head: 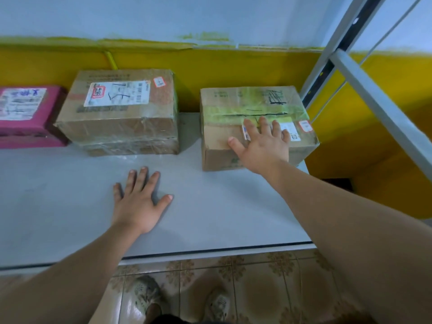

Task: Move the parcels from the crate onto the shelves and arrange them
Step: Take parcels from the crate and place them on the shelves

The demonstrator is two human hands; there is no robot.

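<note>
Wall (233, 64): yellow below, pale blue above, beyond the right hand (263, 146).
Floor (268, 288): glossy brown patterned tiles, nearer than that hand.

I count three parcels on the one grey shelf (58, 206): two brown cardboard ones, the larger box (121, 127) and the green-taped box (233, 101), plus one pink parcel (28, 129) at the far left. There are three white labels, one per parcel, and two small red-bordered stickers, the first sticker (159, 82) on the larger box and the second sticker (305, 125) on the green-taped one. Two bare hands are in sight, the left hand (138, 202) and the right hand (264, 146), each showing five fingers, and two shoes stand on the tiled floor, the left shoe (142, 295) and the right shoe (218, 305).
</note>
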